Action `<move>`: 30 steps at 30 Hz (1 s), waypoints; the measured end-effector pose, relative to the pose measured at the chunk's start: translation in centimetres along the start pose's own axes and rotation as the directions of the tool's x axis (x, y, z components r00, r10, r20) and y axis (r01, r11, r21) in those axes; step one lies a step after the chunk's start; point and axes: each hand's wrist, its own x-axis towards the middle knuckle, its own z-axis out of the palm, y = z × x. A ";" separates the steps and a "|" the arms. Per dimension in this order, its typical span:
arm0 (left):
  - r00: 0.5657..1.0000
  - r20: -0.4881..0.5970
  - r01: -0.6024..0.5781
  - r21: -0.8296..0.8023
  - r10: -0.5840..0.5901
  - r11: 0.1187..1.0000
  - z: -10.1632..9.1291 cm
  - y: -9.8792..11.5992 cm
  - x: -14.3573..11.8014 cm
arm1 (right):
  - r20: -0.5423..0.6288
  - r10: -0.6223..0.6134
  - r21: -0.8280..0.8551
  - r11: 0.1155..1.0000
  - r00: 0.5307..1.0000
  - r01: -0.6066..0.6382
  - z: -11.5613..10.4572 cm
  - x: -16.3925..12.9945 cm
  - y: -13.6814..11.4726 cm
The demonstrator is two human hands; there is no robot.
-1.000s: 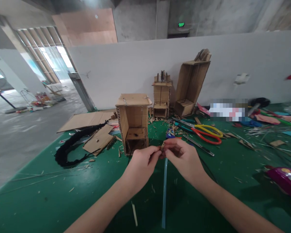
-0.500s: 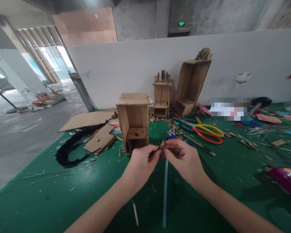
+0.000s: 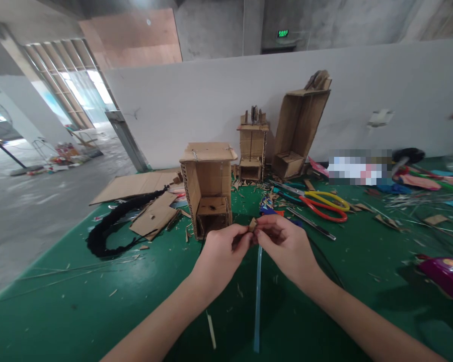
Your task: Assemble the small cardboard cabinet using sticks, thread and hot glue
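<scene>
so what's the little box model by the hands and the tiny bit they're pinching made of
The box model looks like raw brown corrugated cardboard: matte faces, fluted cut edges. The tiny piece pinched between left hand and right hand shows the same tan colour, probably cardboard too.

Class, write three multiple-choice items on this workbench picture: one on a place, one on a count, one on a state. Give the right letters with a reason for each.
1. Where does the pair of scissors with red and yellow handles lie?
A. right of the hands
B. left of the hands
C. inside a cardboard model

2. How many cardboard models stand on the green mat?
A. one
B. three
C. five

3. What are the left hand and right hand doing?
A. resting flat
B. pinching a small cardboard piece together
C. gripping the scissors

Answers: 1 A, it lies on the mat to the right; 2 B, near, middle, tall; 3 B, fingertips meet on it.
</scene>
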 end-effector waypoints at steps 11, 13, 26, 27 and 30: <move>0.999 -0.004 -0.035 0.028 0.035 0.999 0.5 -0.1 -0.2 | -0.033 -0.045 -0.110 0.993 0.998 0.041 0.0 0.1 0.2; 0.999 -0.008 -0.032 0.065 0.032 0.997 0.6 0.1 -0.2 | -0.024 -0.053 -0.122 0.991 0.998 0.050 0.0 0.1 0.1; 0.995 0.080 -0.056 0.034 0.053 0.998 -0.1 -0.1 0.2 | 0.047 0.017 -0.049 0.999 0.999 -0.015 0.0 0.2 -0.1; 0.995 0.081 -0.055 0.043 0.051 0.998 -0.2 -0.1 0.2 | 0.059 0.031 -0.035 0.999 0.998 -0.029 0.0 0.2 -0.1; 0.998 0.047 -0.036 0.060 0.033 0.998 0.0 -0.3 0.2 | 0.092 0.071 0.017 0.997 0.993 -0.073 0.1 0.1 -0.2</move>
